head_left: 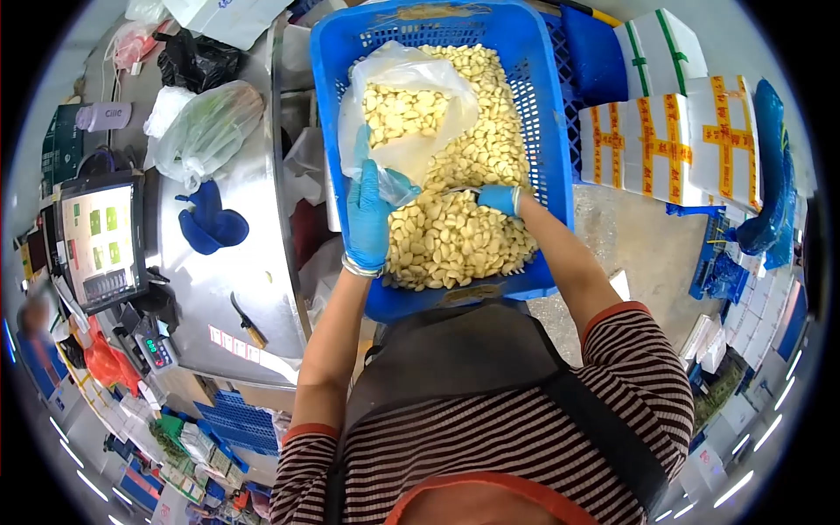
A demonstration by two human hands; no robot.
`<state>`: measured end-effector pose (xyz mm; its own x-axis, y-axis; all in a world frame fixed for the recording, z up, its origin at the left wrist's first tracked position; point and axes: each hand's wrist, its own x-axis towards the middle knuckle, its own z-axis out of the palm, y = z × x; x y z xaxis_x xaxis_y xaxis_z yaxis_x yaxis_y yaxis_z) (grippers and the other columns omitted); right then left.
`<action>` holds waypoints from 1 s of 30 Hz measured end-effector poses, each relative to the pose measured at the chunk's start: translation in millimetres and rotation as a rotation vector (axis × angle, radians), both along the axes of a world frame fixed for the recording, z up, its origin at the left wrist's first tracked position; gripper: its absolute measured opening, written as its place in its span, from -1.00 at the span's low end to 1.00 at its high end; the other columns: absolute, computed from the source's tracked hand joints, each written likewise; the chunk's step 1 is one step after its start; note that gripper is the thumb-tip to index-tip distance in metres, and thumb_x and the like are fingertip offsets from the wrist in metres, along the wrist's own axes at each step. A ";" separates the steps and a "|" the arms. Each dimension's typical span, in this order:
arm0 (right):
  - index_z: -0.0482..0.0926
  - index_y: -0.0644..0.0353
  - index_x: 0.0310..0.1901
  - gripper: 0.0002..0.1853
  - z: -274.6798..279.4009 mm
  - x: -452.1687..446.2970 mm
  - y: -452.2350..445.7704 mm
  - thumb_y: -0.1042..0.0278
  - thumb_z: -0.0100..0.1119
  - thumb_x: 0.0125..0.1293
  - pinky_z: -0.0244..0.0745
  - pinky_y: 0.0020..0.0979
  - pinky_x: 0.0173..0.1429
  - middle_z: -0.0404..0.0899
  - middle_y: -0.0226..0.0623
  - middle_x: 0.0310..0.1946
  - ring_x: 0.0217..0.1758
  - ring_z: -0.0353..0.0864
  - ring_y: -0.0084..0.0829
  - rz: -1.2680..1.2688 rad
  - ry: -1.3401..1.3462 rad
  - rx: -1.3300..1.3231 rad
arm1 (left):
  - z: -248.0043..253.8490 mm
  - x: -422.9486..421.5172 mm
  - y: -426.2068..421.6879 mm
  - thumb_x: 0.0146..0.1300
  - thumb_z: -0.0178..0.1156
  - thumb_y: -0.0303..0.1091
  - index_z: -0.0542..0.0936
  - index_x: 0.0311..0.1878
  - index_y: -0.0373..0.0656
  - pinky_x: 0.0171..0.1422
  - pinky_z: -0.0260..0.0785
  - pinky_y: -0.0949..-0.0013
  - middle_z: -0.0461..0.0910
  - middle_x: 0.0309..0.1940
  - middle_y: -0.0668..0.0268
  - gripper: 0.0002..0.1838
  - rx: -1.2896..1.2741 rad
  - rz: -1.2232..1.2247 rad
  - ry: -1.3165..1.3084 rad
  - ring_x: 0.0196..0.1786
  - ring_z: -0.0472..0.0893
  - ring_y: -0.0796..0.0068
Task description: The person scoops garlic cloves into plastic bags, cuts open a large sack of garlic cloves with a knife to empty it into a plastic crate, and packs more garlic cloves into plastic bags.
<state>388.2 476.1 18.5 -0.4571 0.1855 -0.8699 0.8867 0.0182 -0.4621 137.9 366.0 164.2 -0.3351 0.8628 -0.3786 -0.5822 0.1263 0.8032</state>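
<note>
A blue plastic basket [564,131] holds a heap of peeled garlic cloves [459,241]. On the heap a clear plastic bag [455,87] gapes wide, with garlic cloves inside it. My left hand [367,219], in a blue glove, grips the bag's near left edge, its fingers partly behind the film. Low in the cloves, my right hand [500,199], also gloved, is closed on what looks like a metal scoop [464,188]. Only the scoop's thin edge shows; the rest is hidden by garlic and the hand.
Left of the basket stands a steel table [210,289] with a knife [248,322], a blue cloth-like item [212,219], plastic bags [210,131] and a screen [101,238]. Taped white foam boxes [652,144] stand at the right. A dark apron [455,354] touches the basket's near side.
</note>
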 end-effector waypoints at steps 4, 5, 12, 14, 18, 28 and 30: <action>0.56 0.33 0.02 -0.63 5.5 12.4 43.2 0.30 -0.02 0.28 0.48 -0.28 0.05 0.60 0.05 -0.06 -0.13 0.62 -0.15 0.299 0.290 0.331 | -22.4 -5.5 -12.2 0.45 0.10 -0.10 0.49 0.02 -0.21 -0.14 0.65 0.19 0.59 -0.26 0.26 -0.66 -0.052 0.012 0.013 -0.23 0.65 0.41; 0.57 0.33 0.02 -0.63 30.2 7.3 55.3 0.30 -0.03 0.29 0.49 -0.29 0.03 0.61 0.05 -0.07 -0.15 0.63 -0.16 0.392 0.338 0.422 | -20.8 -5.1 -13.3 0.45 0.09 -0.11 0.49 0.01 -0.21 -0.16 0.65 0.20 0.59 -0.27 0.27 -0.67 -0.057 -0.003 0.020 -0.24 0.65 0.41; 0.44 0.14 0.25 -0.51 141.0 -117.1 67.3 0.45 0.11 0.23 0.61 -0.32 -0.20 0.66 -0.10 -0.14 -0.15 0.69 -0.24 -0.444 0.346 1.012 | 22.4 13.4 15.0 0.53 -0.06 -0.10 -0.04 0.57 0.12 0.09 0.55 0.12 0.47 -0.42 0.43 -0.35 0.075 -0.108 -0.172 -0.25 0.53 0.59; 0.40 0.08 0.29 -0.46 147.5 -122.2 61.8 0.54 0.06 0.23 0.62 -0.30 -0.17 0.64 -0.11 -0.06 -0.10 0.69 -0.23 -0.213 0.570 1.454 | 33.8 15.5 24.2 0.52 -0.05 -0.08 -0.04 0.57 0.12 0.09 0.54 0.11 0.46 -0.43 0.43 -0.34 0.055 -0.079 -0.186 -0.26 0.52 0.58; 0.41 0.03 0.32 -0.32 142.7 -86.0 50.3 0.70 0.07 0.10 0.54 -0.31 0.09 0.54 -0.11 0.14 0.17 0.58 -0.20 -0.515 0.682 1.518 | 20.7 4.2 19.1 0.48 0.01 -0.03 0.09 0.53 -0.03 -0.02 0.57 0.18 0.54 -0.40 0.36 -0.34 0.121 -0.070 -0.090 -0.26 0.59 0.48; 0.57 0.33 -0.18 -0.79 -5.4 2.8 -20.3 0.45 0.07 0.17 0.45 -0.24 -0.30 0.54 -0.17 -0.52 -0.47 0.53 -0.36 -0.595 0.012 -0.055 | 13.0 5.9 9.9 0.52 -0.05 -0.09 0.09 0.54 0.02 -0.02 0.57 0.22 0.54 -0.41 0.35 -0.40 0.069 -0.065 -0.087 -0.25 0.59 0.50; 0.55 0.29 -0.38 -0.88 -71.0 22.2 -29.8 0.44 0.06 0.14 0.34 -0.30 -0.38 0.40 -0.27 -0.60 -0.51 0.37 -0.44 -0.300 -0.087 -0.208 | 6.4 1.5 12.5 0.52 -0.05 -0.09 0.10 0.53 0.04 -0.01 0.57 0.21 0.53 -0.41 0.36 -0.40 0.058 -0.063 -0.073 -0.23 0.58 0.50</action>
